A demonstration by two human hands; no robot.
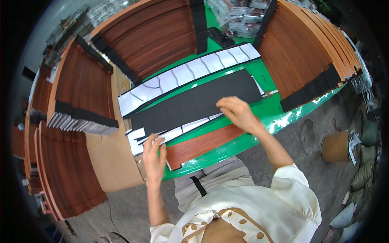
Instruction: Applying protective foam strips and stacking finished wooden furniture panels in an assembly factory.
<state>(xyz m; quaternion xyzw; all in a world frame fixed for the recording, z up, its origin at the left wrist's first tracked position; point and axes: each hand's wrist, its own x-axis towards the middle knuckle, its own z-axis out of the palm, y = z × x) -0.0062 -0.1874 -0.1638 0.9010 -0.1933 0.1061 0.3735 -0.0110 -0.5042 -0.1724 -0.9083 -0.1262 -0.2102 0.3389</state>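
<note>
A dark black sheet stack [194, 99] lies slantwise across the green table, over white sheets with black edges [182, 128]. At its left end my left hand [153, 156] rests by narrow black strips [140, 139], its thumb apart from the bent fingers. My right hand [239, 113] is over the near right part of the black sheet, fingertips and thumb drawn together; anything between them is too small to make out. Closest to me lies a reddish-brown wood-grain plank [204, 146], beside my left hand. Behind the black sheet is a row of overlapping white sheets [188, 73].
Tall stacks of brown planks with black ends stand at the back [154, 38], right [302, 52] and left [83, 87]. A black object [221, 37] and plastic-wrapped packets [245, 18] lie behind. Cardboard [111, 162] covers the left side. A brown bin [336, 146] stands on the floor.
</note>
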